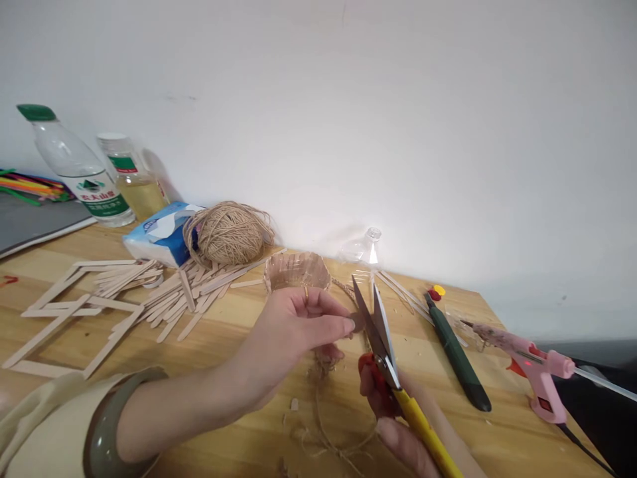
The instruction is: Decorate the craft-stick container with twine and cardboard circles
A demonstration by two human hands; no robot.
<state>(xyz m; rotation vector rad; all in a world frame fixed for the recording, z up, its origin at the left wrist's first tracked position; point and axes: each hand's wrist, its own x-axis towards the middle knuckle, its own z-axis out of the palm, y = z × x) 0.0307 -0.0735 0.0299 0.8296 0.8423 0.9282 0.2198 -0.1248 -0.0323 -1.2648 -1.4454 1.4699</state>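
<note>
In front of you the white wall point(318, 119) rises behind the wooden worktop point(239, 411), which carries everything here except what you hold. At your far left stands a green-capped water bottle point(82, 166), with a jar of yellowish liquid point(134, 182) just beside it. On your right the pink glue gun point(532, 365) rests with a clear stick poking out behind. At your left, 2 open stick frames point(47, 368) lie close together. Your right hand point(405, 445) is clamped on the red-and-yellow scissors point(385, 365), whose blades stand apart and point away from you. Your left hand point(303, 322) pinches a small brown piece between thumb and fingers, right by the blades; you cannot tell from here whether metal touches it. The ball of twine point(229, 232) sits against the blue-and-white tissue pack point(166, 232), near the wall. A dark green tool point(458, 358) lies between the scissors and the glue gun. Just beyond your left hand is a tan round container point(297, 271), and behind the scissor tips a clear bottle piece point(368, 249) sits neck up. Loose wooden sticks point(172, 302) spread in front of the twine, and a thin strand point(321, 425) curls below your hands. Smallest is that small brown piece point(356, 322), at your left fingertips.
</note>
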